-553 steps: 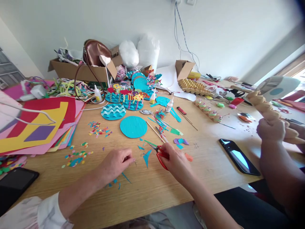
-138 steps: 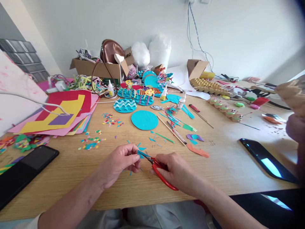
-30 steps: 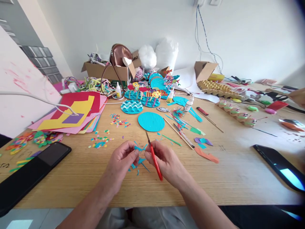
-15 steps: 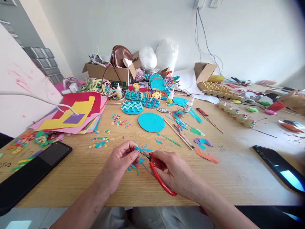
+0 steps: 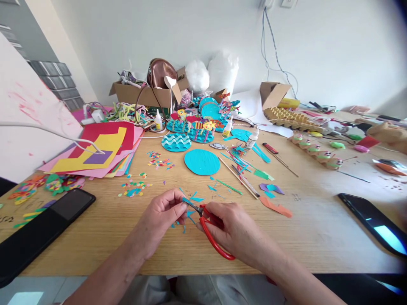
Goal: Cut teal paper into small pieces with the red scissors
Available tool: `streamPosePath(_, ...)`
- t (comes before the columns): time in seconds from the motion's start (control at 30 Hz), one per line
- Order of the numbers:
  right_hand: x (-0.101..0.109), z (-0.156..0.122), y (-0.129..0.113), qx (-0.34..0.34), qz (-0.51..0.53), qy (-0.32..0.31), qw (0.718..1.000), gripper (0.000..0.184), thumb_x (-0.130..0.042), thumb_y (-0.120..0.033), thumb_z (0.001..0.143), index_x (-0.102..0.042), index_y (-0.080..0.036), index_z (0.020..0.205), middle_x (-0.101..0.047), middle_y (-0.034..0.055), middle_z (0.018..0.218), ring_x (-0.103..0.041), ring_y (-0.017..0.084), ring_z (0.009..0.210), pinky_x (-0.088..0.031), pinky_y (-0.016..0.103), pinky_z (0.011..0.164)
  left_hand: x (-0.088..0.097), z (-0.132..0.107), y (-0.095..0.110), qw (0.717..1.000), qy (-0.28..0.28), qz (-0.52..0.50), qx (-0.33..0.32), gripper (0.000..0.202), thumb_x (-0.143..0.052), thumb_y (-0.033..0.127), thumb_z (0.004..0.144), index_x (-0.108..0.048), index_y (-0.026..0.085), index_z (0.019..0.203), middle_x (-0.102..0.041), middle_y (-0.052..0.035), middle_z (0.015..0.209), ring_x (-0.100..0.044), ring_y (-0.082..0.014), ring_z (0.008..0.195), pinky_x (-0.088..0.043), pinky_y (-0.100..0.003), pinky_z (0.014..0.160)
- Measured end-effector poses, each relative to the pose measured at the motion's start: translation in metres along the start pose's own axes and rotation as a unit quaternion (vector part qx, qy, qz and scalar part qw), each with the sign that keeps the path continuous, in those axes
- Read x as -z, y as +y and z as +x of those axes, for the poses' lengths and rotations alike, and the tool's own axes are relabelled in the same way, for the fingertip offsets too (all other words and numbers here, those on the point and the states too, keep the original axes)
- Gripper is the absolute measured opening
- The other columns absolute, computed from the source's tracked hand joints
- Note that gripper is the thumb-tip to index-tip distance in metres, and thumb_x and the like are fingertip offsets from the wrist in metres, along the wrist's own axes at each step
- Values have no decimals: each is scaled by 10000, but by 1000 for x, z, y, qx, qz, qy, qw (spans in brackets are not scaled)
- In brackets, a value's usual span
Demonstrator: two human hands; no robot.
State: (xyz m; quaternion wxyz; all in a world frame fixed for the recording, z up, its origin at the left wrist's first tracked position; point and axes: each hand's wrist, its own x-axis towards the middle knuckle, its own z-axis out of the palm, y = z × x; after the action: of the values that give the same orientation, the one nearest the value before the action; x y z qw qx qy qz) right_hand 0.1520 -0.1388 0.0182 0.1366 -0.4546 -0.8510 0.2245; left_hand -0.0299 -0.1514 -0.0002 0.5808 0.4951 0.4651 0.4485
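Head view: the scissors (image 5: pixel 206 228) with red handles are at the near middle of the table (image 5: pixel 152 256), just above its top, their blades pointing left to the tips of the left fingers. The right hand (image 5: pixel 233 225) has its fingers wrapped around the handles, while the left hand (image 5: pixel 167 212) pinches a small piece of blue paper (image 5: pixel 185 200) between thumb and forefinger, mostly hidden, right by the blades. Blue scraps (image 5: pixel 197 199) lie around and under the fingertips. Just beyond sits a flat blue disc (image 5: pixel 202 162), with a green strip (image 5: pixel 229 187) to its near right and an orange strip (image 5: pixel 276 206) farther right. Round paper dots (image 5: pixel 136 186) are scattered left of the left hand. One dark phone (image 5: pixel 47 233) lies near left, another (image 5: pixel 372 222) at right. Farther off are coloured sheets (image 5: pixel 95 148) at left, glue bottles (image 5: pixel 252 140) in the middle and a cardboard box (image 5: pixel 135 94) by the wall
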Motion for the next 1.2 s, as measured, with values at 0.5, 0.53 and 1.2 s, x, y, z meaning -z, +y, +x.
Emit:
streamPosePath(0.5, -6, 0, 2, 2, -39, 8, 999, 192, -457, -258, 807, -460, -182, 630, -487, -23, 531, -399, 89, 479, -221, 220, 483, 9, -3, -2, 999, -35, -6, 13, 134, -545, 259, 781, -526, 170, 683, -529, 35, 602, -475, -96, 583, -393, -205, 577)
streamPosePath(0.53, -7, 1, 2, 3, -32, 8, 999, 192, -461, -251, 804, -460, -181, 625, -477, -25, 527, -395, 87, 480, -224, 219, 482, 9, -3, -3, 999, -33, -3, 14, 134, -544, 257, 783, -529, 169, 684, -531, 34, 605, -477, -96, 584, -393, -204, 579)
streamPosePath(1.2, -4, 21, -3, -89, 404, -67, 908, 139, -623, -212, 646, -497, -165, 681, -484, -48, 596, -434, 76, 524, -340, 190, 479, 17, -6, 8, 997, 64, 36, 34, 93, -582, 256, 701, -582, 163, 703, -594, 8, 629, -536, -122, 593, -428, -226, 569)
